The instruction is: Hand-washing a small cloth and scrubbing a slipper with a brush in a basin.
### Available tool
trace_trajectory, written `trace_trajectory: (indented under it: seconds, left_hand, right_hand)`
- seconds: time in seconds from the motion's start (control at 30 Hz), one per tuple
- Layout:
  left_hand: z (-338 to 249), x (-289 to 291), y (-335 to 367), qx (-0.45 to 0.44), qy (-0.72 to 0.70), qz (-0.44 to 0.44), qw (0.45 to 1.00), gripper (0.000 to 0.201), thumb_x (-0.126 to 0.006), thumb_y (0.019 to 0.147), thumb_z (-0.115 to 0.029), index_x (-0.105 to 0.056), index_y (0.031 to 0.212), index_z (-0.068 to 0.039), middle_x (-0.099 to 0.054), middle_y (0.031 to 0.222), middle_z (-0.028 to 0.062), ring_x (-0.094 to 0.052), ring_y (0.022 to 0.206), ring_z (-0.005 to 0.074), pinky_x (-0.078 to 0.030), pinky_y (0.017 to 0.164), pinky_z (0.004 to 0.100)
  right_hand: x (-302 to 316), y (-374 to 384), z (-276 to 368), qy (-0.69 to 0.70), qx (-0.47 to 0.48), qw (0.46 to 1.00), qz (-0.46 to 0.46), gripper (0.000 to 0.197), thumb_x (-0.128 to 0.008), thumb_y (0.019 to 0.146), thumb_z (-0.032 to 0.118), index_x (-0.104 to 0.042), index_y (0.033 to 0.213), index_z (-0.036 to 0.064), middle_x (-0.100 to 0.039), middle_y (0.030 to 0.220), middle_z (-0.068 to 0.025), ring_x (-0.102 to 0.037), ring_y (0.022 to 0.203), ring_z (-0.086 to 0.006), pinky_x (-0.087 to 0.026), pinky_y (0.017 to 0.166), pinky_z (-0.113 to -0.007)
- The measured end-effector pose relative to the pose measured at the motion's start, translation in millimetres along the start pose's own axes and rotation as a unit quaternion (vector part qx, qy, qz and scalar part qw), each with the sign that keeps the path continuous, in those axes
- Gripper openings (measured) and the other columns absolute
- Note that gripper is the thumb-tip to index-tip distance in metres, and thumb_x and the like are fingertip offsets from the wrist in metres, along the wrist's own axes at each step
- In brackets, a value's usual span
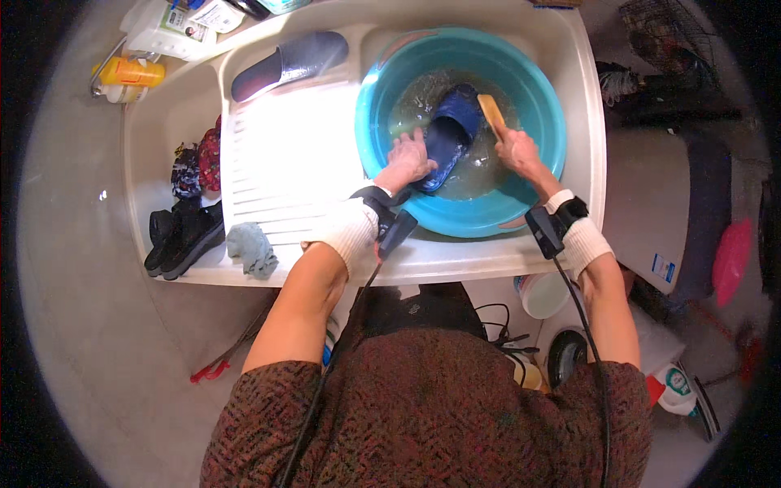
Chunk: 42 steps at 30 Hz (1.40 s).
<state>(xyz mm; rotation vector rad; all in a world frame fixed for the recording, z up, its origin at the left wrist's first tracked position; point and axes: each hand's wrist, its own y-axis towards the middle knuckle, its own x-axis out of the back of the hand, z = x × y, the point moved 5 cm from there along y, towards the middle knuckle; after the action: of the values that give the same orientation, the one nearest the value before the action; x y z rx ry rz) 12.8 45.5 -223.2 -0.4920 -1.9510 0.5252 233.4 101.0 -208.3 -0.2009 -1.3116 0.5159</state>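
Observation:
A dark blue slide slipper (446, 150) lies tilted in the murky water of a round turquoise basin (543, 122). At the slipper's left side is my left hand (412, 159), fingers spread, with the thumb side touching its edge. My right hand (518, 152) is closed around a scrub brush (490, 111) with a yellowish handle, just right of the slipper's strap; its bristles are hidden. The matching slipper (291, 65) rests at the top of the ribbed washboard, left of the basin.
The basin stands in a white laundry sink (480, 262) with a washboard (285, 154). Black shoes (185, 240) and patterned cloth (195, 167) lie in the left section. A grey rag (252, 248) sits by the front edge. Bottles (167, 32) crowd the back left corner.

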Motion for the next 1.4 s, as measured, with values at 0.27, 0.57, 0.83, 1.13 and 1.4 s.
trace_trajectory:
  seconds: [0.27,0.57,0.83,1.13,1.4]
  left_hand:
    - [11,-18,19,0.180,-0.283,-0.021,0.942,0.068,-0.072,0.067,-0.028,-0.040,0.118,0.003,-0.054,0.110,0.0226,-0.054,0.103,0.0350,-0.043,0.088,0.0390]
    - [-8,87,-74,-0.033,-0.321,-0.231,0.918,0.032,-0.064,0.073,-0.015,-0.050,0.095,0.002,-0.061,0.079,0.0151,-0.060,0.074,0.0235,-0.046,0.069,0.0363]
    - [111,132,-142,-0.064,-0.433,-0.147,0.887,0.031,-0.067,0.072,-0.011,-0.059,0.100,0.000,-0.065,0.085,0.0090,-0.061,0.075,0.0126,-0.048,0.071,0.0284]
    - [171,121,-119,0.032,-0.359,-0.163,0.919,0.045,-0.067,0.070,-0.028,-0.060,0.101,0.003,-0.065,0.086,0.0173,-0.063,0.077,0.0218,-0.048,0.070,0.0317]
    - [178,120,-128,0.076,-0.301,-0.173,0.935,0.060,-0.066,0.068,-0.030,-0.052,0.118,0.001,-0.058,0.108,0.0231,-0.057,0.100,0.0303,-0.044,0.085,0.0344]
  right_hand:
    - [-15,0,21,0.181,0.054,0.982,0.002,0.047,-0.052,0.073,0.016,-0.052,0.120,0.0147,-0.059,0.095,-0.0261,-0.058,0.090,-0.0409,-0.045,0.081,-0.048]
    - [60,-27,18,0.269,0.054,0.946,-0.172,0.054,-0.049,0.076,0.014,-0.043,0.129,0.0194,-0.058,0.106,-0.0228,-0.059,0.090,-0.0369,-0.046,0.080,-0.039]
    - [129,-68,169,0.144,0.263,0.935,-0.191,0.053,-0.054,0.078,0.014,-0.045,0.128,0.0276,-0.055,0.073,-0.0135,-0.058,0.068,-0.0305,-0.047,0.065,-0.040]
    - [41,-16,251,-0.052,0.294,0.951,-0.083,0.052,-0.048,0.078,0.014,-0.042,0.128,0.0289,-0.057,0.082,-0.0193,-0.059,0.067,-0.0344,-0.046,0.057,-0.045]
    - [87,-45,194,-0.085,0.232,0.968,-0.045,0.054,-0.053,0.076,0.013,-0.045,0.127,0.0272,-0.057,0.080,-0.0198,-0.059,0.067,-0.0343,-0.046,0.060,-0.046]
